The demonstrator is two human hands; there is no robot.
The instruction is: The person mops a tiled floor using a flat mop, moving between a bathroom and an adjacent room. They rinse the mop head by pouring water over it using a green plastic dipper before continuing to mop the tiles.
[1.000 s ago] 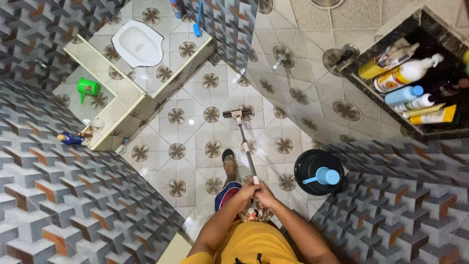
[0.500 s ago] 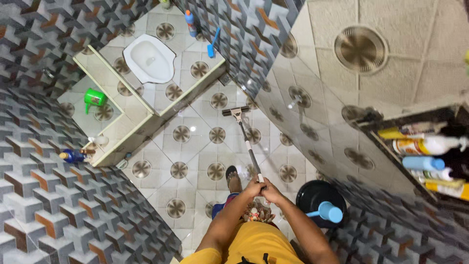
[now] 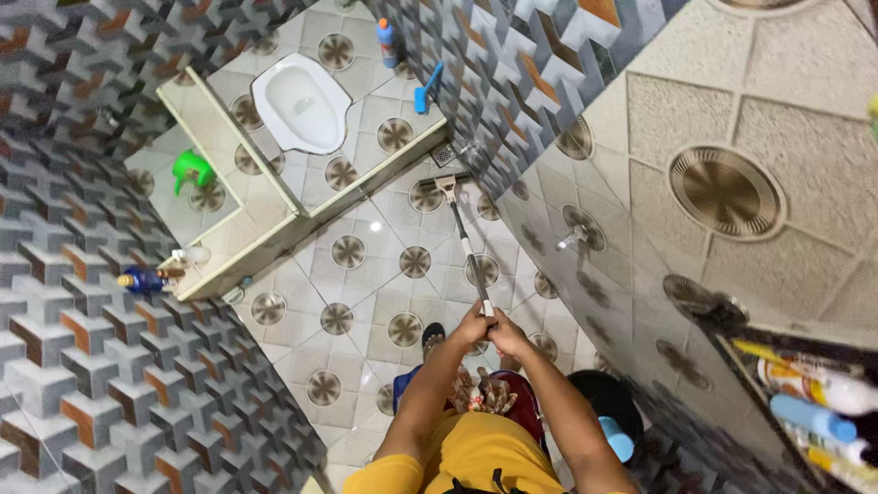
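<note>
Both hands grip the top of a long-handled floor squeegee (image 3: 464, 238). My left hand (image 3: 472, 325) is wrapped around the handle's end, and my right hand (image 3: 506, 335) closes on it just beside. The squeegee's dark blade (image 3: 443, 179) rests on the patterned tile floor (image 3: 366, 274), far ahead near a floor drain (image 3: 442, 154) at the base of the wall. One sandalled foot (image 3: 433, 337) shows below the handle.
A white squat toilet (image 3: 300, 102) sits on a raised platform at the back, with a blue brush (image 3: 426, 90) and a bottle (image 3: 387, 42). A green dipper (image 3: 193, 169) lies in a water basin. A black bucket with a blue scoop (image 3: 618, 437) stands at my right. A shelf of bottles (image 3: 814, 402) is at right.
The squeegee blade has been pushed forward across the floor toward the drain by the wall. Both hands stretched out with the handle, and the view tilted so the shelf slid lower right.
</note>
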